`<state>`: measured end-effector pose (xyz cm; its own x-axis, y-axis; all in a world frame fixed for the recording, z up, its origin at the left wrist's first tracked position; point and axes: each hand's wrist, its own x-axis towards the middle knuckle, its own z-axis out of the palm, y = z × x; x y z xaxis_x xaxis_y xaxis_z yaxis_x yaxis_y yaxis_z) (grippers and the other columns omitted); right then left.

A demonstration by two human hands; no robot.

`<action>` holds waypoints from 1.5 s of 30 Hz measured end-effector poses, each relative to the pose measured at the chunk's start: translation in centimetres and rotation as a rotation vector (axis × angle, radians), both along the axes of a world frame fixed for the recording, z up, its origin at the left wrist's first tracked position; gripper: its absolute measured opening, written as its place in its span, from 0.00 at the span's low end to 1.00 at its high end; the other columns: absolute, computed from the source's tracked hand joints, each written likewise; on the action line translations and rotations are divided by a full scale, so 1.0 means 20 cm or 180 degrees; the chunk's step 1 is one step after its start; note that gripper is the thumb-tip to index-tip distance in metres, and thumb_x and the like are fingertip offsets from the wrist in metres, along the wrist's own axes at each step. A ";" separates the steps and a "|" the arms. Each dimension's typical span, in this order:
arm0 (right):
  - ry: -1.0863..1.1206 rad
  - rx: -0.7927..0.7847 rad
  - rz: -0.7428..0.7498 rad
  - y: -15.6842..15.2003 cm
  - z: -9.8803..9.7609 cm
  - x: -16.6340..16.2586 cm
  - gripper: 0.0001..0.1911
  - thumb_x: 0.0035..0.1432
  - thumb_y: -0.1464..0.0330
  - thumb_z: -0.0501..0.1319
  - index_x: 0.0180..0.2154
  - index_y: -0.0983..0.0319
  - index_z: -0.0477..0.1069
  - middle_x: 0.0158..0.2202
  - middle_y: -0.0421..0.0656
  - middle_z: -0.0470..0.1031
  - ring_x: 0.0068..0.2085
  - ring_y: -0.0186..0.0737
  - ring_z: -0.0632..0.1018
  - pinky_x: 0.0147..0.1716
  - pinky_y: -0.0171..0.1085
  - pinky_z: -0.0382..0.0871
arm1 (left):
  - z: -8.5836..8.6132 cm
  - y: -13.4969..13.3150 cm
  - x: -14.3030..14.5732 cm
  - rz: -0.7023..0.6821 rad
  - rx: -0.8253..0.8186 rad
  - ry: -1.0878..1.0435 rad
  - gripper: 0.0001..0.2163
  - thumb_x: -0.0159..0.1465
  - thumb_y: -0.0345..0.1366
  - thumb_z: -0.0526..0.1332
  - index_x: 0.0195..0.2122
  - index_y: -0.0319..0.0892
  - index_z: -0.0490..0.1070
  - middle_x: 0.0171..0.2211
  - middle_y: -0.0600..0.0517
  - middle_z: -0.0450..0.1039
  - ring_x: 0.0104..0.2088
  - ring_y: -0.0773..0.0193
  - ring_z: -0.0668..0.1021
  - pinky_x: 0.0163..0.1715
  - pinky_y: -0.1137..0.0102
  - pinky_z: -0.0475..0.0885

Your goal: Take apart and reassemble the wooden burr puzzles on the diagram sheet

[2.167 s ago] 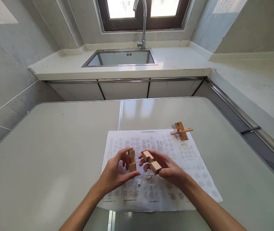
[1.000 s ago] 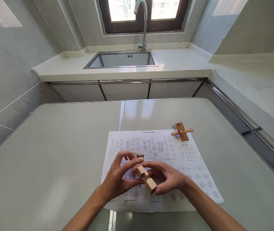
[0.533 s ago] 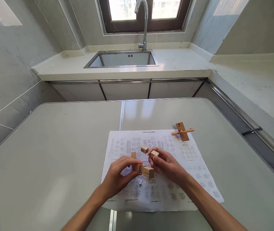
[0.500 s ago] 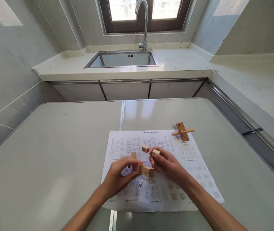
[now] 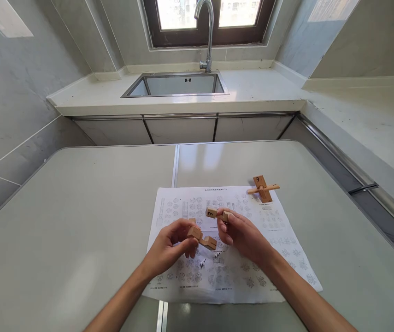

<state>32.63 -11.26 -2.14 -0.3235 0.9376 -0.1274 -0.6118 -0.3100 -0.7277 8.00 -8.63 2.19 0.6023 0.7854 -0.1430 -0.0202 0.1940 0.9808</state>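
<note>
Between the thumb and fingers of my left hand [image 5: 172, 246] is a notched wooden puzzle piece [image 5: 209, 243], tilted, its cut-out facing up. My right hand [image 5: 241, 230] pinches another notched wooden piece [image 5: 211, 212], whose near end bears a dark "3"; part of it is hidden by my fingers. The two pieces are apart, just over a printed sheet [image 5: 266, 276]. Behind my left fingers shows the end of a further wooden block [image 5: 192, 220], mostly hidden. Small dark and white specks [image 5: 202, 263] show on the sheet below.
At the sheet's far right corner sits a crossed wooden assembly [image 5: 262, 189] marked with a number. All this is on a pale table [image 5: 79, 207] with a metal seam. Beyond are a counter [image 5: 259, 87], a sink [image 5: 176, 94] and a faucet [image 5: 209, 37].
My left hand has turned its piece, so the notch now shows. In my right hand, the other piece has rotated, bringing its numbered end and length into view.
</note>
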 end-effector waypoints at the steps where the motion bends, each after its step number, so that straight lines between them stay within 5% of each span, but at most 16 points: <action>1: -0.0026 0.0014 0.0061 0.00 0.00 0.00 0.13 0.70 0.58 0.67 0.49 0.60 0.77 0.34 0.39 0.71 0.25 0.30 0.68 0.29 0.34 0.63 | 0.00 0.00 0.00 0.0000 -0.0042 -0.0032 0.17 0.69 0.49 0.70 0.44 0.40 0.72 0.29 0.54 0.75 0.26 0.68 0.76 0.31 0.70 0.72; 8: -0.0023 0.0152 0.0405 -0.01 -0.01 -0.02 0.11 0.72 0.59 0.65 0.48 0.60 0.74 0.31 0.39 0.76 0.23 0.32 0.71 0.27 0.34 0.64 | 0.01 0.01 -0.01 -0.0064 -0.0102 0.0155 0.19 0.72 0.54 0.64 0.47 0.40 0.71 0.30 0.52 0.77 0.27 0.66 0.76 0.33 0.69 0.73; 15: -0.0003 0.0191 0.0396 -0.02 -0.03 -0.02 0.22 0.77 0.51 0.55 0.47 0.62 0.76 0.24 0.37 0.70 0.22 0.32 0.65 0.27 0.35 0.62 | 0.01 0.02 0.00 -0.0242 -0.0144 0.0183 0.20 0.75 0.55 0.59 0.48 0.41 0.69 0.33 0.52 0.76 0.23 0.69 0.74 0.29 0.71 0.72; 22: -0.0198 0.0198 0.0431 -0.02 -0.03 -0.02 0.22 0.73 0.50 0.61 0.47 0.62 0.77 0.31 0.40 0.69 0.30 0.36 0.68 0.33 0.36 0.65 | 0.00 0.01 0.00 -0.0321 -0.0171 0.0195 0.20 0.75 0.55 0.58 0.48 0.41 0.69 0.31 0.54 0.73 0.24 0.69 0.74 0.30 0.71 0.70; 27: -0.0328 0.0190 0.0649 -0.03 0.01 -0.03 0.19 0.74 0.53 0.60 0.42 0.63 0.75 0.27 0.39 0.70 0.28 0.36 0.68 0.33 0.37 0.64 | 0.00 0.02 0.01 -0.0288 -0.0231 0.0142 0.19 0.74 0.55 0.59 0.45 0.41 0.69 0.33 0.54 0.72 0.27 0.67 0.74 0.32 0.71 0.71; 31: -0.0530 0.0274 0.0713 -0.04 0.02 -0.05 0.17 0.76 0.52 0.58 0.49 0.59 0.70 0.26 0.36 0.71 0.26 0.34 0.68 0.30 0.35 0.62 | 0.00 0.01 0.02 -0.0351 -0.0252 0.0104 0.19 0.74 0.54 0.60 0.44 0.42 0.71 0.35 0.53 0.72 0.27 0.68 0.74 0.29 0.72 0.70; 38: -0.0668 0.0408 0.0785 -0.06 0.00 -0.07 0.19 0.72 0.49 0.63 0.46 0.59 0.68 0.22 0.30 0.64 0.21 0.30 0.60 0.24 0.32 0.55 | 0.00 0.00 0.01 -0.0452 -0.0283 0.0152 0.17 0.75 0.52 0.61 0.48 0.41 0.74 0.36 0.53 0.71 0.30 0.67 0.76 0.32 0.71 0.72; 45: -0.0748 0.0512 0.0898 -0.08 0.00 -0.07 0.18 0.72 0.52 0.64 0.49 0.58 0.66 0.24 0.33 0.71 0.20 0.29 0.65 0.22 0.31 0.56 | -0.02 0.01 0.00 -0.0491 -0.0281 0.0051 0.16 0.76 0.51 0.59 0.49 0.42 0.72 0.36 0.52 0.74 0.29 0.67 0.77 0.32 0.70 0.73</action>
